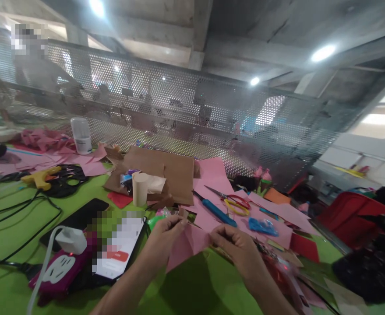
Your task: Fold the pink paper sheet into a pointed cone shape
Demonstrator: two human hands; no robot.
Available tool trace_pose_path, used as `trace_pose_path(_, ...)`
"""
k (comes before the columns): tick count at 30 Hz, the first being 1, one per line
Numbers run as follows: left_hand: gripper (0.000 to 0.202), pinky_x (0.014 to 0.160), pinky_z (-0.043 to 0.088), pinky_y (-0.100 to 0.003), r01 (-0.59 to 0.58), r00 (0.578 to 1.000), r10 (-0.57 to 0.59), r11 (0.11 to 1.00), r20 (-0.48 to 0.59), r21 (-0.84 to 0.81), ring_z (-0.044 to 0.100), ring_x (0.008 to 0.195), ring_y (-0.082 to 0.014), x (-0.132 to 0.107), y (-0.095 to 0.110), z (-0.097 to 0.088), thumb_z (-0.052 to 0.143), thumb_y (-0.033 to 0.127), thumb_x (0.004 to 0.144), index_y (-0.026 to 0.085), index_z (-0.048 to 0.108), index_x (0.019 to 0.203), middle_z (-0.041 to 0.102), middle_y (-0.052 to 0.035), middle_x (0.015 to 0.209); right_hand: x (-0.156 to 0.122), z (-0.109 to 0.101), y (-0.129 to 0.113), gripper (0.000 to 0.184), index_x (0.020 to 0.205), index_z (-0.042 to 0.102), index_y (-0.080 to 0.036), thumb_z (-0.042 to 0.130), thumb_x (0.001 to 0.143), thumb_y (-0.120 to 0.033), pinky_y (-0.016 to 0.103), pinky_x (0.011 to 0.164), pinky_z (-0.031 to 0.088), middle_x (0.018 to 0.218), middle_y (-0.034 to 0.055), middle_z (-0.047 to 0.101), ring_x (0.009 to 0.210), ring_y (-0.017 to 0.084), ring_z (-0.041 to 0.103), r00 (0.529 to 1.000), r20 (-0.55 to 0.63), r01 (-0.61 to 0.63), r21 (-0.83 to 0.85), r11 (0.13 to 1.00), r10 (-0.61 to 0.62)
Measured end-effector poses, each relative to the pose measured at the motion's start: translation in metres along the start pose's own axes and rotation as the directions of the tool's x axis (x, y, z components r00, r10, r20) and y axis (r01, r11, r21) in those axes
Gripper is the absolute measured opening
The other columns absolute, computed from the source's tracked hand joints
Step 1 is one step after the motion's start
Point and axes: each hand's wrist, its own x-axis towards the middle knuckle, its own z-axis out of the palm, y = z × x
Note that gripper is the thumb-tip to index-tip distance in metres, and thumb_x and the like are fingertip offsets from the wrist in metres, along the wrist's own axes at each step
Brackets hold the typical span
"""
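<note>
My left hand [164, 234] and my right hand [233, 245] both pinch a folded piece of pink paper [188, 245] just above the green table [185, 288]. The left fingers close on its upper left edge and the right fingers close on its right edge. The paper hangs between them in a pointed fold. Close behind lie a blue-handled tool [216, 211], red and yellow scissors [233, 202] and more pink sheets [271, 214].
A phone [120, 249], a dark phone [77, 218] and a purple power strip with a white plug [62, 262] lie left. Cables, a yellow glue gun [41, 177], brown cardboard [166, 170], a paper roll [140, 189] and a white bottle [81, 135] stand behind. A perforated metal screen [185, 105] closes the far edge.
</note>
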Motion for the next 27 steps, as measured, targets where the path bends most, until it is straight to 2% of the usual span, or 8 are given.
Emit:
trace_pose_path(7,0.026,0.065,0.034,-0.026,-0.040,0.999,0.040,0.996,-0.002,0.082,0.048,0.070,-0.0157,0.001,0.007,0.001,0.058,0.039,0.082,0.017,0.062,0.069,0.055,0.0011,0.068,-0.002,0.003,-0.010,0.025,0.079,0.067,-0.018,0.063,0.082,-0.043,0.027,0.063,0.043,0.074,0.0015,0.062,0.070,0.017,0.055,0.997,0.016,0.082,-0.141,0.987,-0.080)
trace_pose_path(11,0.023,0.066,0.036,-0.026,-0.047,0.998,0.042,0.992,0.053,0.113,0.050,0.073,-0.0166,0.001,0.006,0.001,0.057,0.038,0.083,0.016,0.061,0.076,0.059,-0.0009,0.074,-0.003,0.003,-0.007,0.028,0.073,0.064,-0.018,0.061,0.084,-0.044,0.026,0.058,0.040,0.067,-0.0002,0.058,0.062,0.015,0.052,0.999,0.005,0.035,-0.086,0.996,-0.035)
trace_pose_path(16,0.022,0.066,0.039,-0.026,0.009,0.981,-0.029,0.995,0.194,0.101,0.053,0.072,-0.0166,0.002,0.001,0.001,0.064,0.035,0.077,0.014,0.062,0.084,0.062,-0.0027,0.079,-0.002,0.000,-0.001,0.031,0.074,0.062,-0.017,0.062,0.084,-0.047,0.026,0.058,0.039,0.069,-0.0001,0.057,0.063,0.014,0.050,1.000,-0.021,-0.014,0.010,1.000,0.014)
trace_pose_path(20,0.017,0.058,0.034,-0.023,-0.013,0.985,-0.014,0.988,0.171,0.154,0.047,0.062,-0.0128,0.003,-0.003,-0.001,0.060,0.031,0.079,0.015,0.058,0.075,0.055,0.0009,0.069,-0.001,0.000,-0.003,0.031,0.072,0.062,-0.017,0.062,0.084,-0.045,0.026,0.060,0.040,0.069,-0.0002,0.056,0.065,0.014,0.051,1.000,-0.004,-0.002,-0.001,1.000,0.002)
trace_pose_path(23,0.017,0.054,0.031,-0.022,-0.038,0.987,-0.002,0.969,0.160,0.242,0.043,0.059,-0.0116,0.001,-0.004,-0.002,0.061,0.028,0.079,0.016,0.054,0.068,0.050,0.0028,0.064,-0.001,0.003,-0.005,0.023,0.082,0.066,-0.019,0.065,0.082,-0.042,0.027,0.065,0.043,0.077,0.0017,0.062,0.072,0.017,0.055,0.999,0.017,0.041,-0.059,0.997,-0.040)
trace_pose_path(25,0.016,0.054,0.029,-0.022,-0.082,0.983,0.026,0.945,0.180,0.316,0.042,0.061,-0.0116,-0.001,-0.003,-0.002,0.061,0.025,0.079,0.016,0.055,0.067,0.048,0.0034,0.063,-0.001,0.006,-0.006,0.023,0.089,0.068,-0.019,0.067,0.080,-0.040,0.029,0.071,0.044,0.086,0.0032,0.066,0.080,0.019,0.058,0.998,0.031,0.057,-0.071,0.996,-0.055)
trace_pose_path(27,0.016,0.054,0.026,-0.022,-0.125,0.975,0.044,0.919,0.216,0.375,0.040,0.061,-0.0115,-0.002,-0.002,-0.001,0.060,0.023,0.079,0.016,0.055,0.066,0.045,0.0040,0.062,-0.002,0.008,-0.006,0.022,0.086,0.068,-0.019,0.067,0.079,-0.040,0.029,0.071,0.045,0.083,0.0034,0.067,0.079,0.019,0.059,0.998,0.050,0.051,-0.073,0.996,-0.048)
